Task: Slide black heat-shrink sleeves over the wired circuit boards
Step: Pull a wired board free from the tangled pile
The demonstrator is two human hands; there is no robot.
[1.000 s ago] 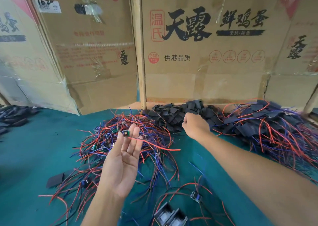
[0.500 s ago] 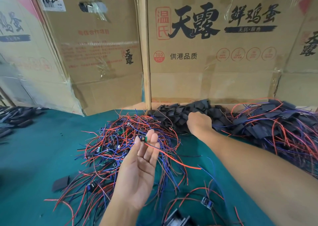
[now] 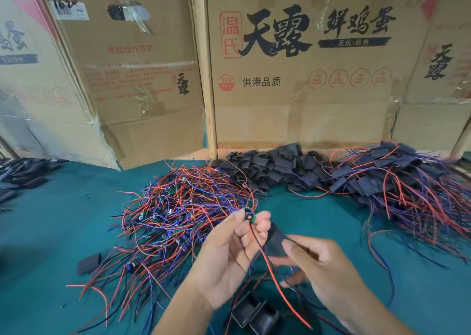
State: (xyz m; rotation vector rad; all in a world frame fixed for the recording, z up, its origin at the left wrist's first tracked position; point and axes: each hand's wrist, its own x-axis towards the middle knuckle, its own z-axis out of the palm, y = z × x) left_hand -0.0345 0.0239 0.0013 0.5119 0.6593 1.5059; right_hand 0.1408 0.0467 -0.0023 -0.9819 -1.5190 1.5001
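1. Now the left hand is pinching a board at its fingertips, wires trailing down, free to enter.
2. Right hand is pinching a sleeve just beside it (mouth probably boardward) for sliding on.

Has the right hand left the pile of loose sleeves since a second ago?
Yes. The right hand has come back toward the person from the sleeve pile, pinching a black sleeve.
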